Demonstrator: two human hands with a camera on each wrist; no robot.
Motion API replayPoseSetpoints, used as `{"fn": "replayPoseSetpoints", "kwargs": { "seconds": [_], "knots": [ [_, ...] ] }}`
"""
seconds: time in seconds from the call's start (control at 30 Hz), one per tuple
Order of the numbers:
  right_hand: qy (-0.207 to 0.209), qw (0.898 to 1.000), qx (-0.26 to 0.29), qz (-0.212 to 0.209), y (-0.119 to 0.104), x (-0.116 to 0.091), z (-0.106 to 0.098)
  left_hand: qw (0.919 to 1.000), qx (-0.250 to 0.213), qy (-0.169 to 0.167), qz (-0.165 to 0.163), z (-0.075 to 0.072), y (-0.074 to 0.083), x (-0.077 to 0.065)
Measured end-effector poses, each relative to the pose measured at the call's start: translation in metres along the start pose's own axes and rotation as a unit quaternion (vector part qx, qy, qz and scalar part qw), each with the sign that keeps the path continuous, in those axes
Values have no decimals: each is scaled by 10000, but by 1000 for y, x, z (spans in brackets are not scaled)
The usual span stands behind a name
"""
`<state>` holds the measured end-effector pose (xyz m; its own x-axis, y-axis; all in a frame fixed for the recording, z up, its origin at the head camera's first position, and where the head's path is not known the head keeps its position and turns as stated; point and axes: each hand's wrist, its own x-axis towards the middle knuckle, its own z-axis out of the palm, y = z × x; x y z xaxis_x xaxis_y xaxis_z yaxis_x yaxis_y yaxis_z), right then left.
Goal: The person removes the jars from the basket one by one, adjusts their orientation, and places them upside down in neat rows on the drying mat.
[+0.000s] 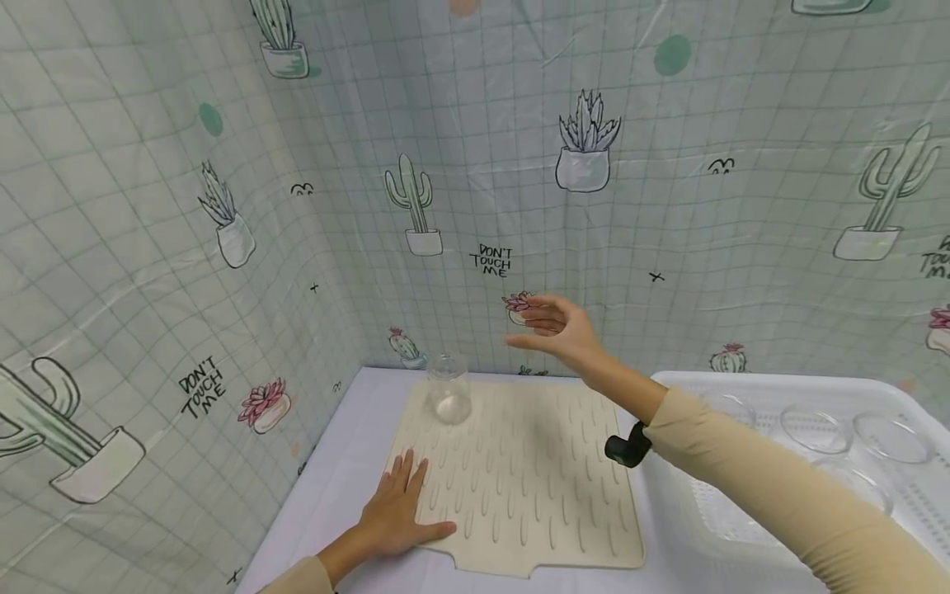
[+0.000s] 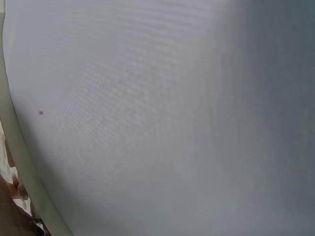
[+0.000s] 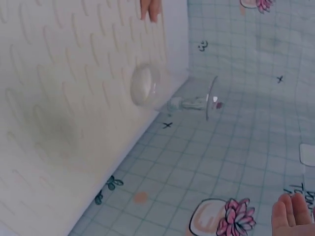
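Note:
My left hand rests palm down on the left front edge of a beige ridged mat, fingers spread. Raised above the mat's back part, my right hand holds nothing, its thumb and gently curved fingers apart. A clear see-through jar with a round base stands upright at the mat's back left corner, below and left of the right hand. In the right wrist view the same jar appears sideways, with right-hand fingertips at the lower right corner. The left wrist view shows mostly pale cloth.
To the right stands a white perforated plastic basket holding several clear round vessels. A grid-patterned cactus curtain hangs close behind and along the left side of the white-covered table.

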<state>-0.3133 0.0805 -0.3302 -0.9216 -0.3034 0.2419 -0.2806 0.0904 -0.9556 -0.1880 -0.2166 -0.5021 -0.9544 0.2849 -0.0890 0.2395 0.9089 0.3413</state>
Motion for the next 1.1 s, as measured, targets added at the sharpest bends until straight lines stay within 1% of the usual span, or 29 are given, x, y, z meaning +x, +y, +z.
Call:
{"fn": "replayPoseSetpoints", "kwargs": {
  "seconds": [0.23,0.37,0.53,0.63,0.73,0.9,0.97,1.03,1.1],
  "knots": [
    [-72,9999,94,-99,-8,-22,-28,10000,-53,46,-21,1,1,-2],
    [-118,9998,44,-121,-13,-35,-43,9999,-129,79,-28,2,2,-3],
    [-120,9998,-24,-162,-21,-54,-63,9997,-193,158,67,6,1,-4],
    [-46,9997,-81,-208,-24,-65,-75,9996,-203,148,91,7,0,-2],
    [-14,9996,-157,-236,-25,-75,-87,9996,-210,157,97,7,0,-1],
    [60,9990,-364,-243,-25,-89,-103,9999,-24,151,57,6,-1,0],
    [98,9987,-424,-262,-25,-94,-108,9998,-82,163,76,6,-1,0],
    [106,9990,-345,-281,-25,-100,-114,9996,-182,201,116,6,0,0],
    [97,9991,-253,-315,-25,-105,-118,9996,-181,208,111,6,0,-1]
  ]
}}
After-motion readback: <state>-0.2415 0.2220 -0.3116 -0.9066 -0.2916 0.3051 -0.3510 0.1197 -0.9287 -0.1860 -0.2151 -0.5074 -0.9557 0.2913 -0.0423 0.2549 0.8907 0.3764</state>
